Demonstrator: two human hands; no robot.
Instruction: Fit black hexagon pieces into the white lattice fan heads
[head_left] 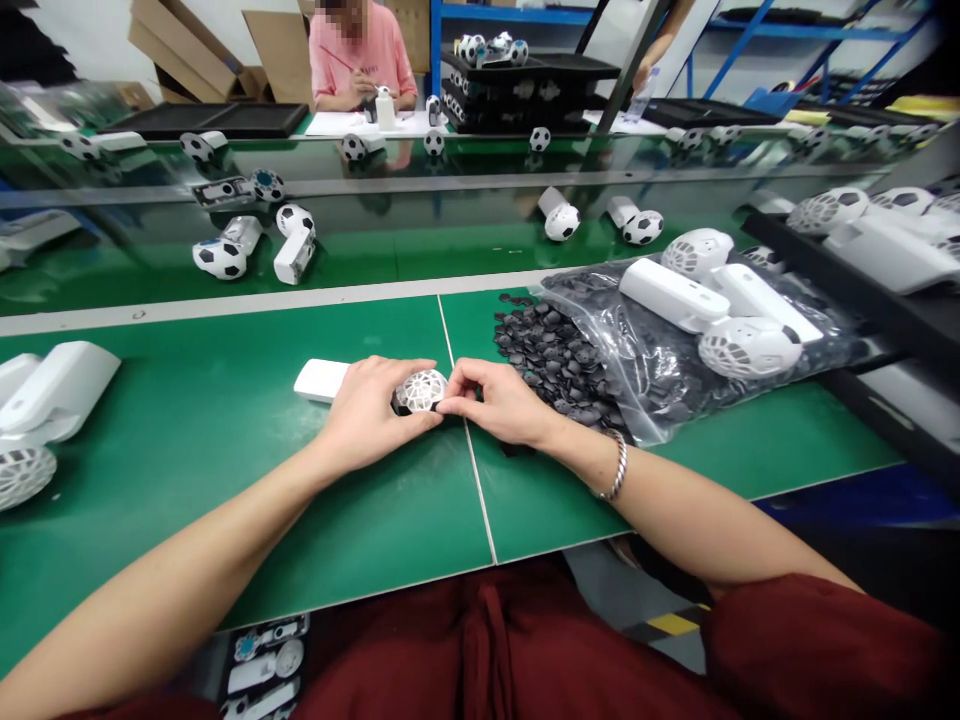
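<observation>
Looking across the green table (375, 530), past the bag (652, 370) at right, past black pieces (544, 345) heaped beside it. Now clamping on with the left hand (371, 408), pinching thumb to finger with the right hand (495, 398), all at the white ball (421, 388) between the two, left of the pieces. Hard to tell whether pinching a piece.

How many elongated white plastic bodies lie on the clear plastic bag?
2: the left white body on the bag, and the right white body beside it, partly behind a white openwork shell.
</observation>
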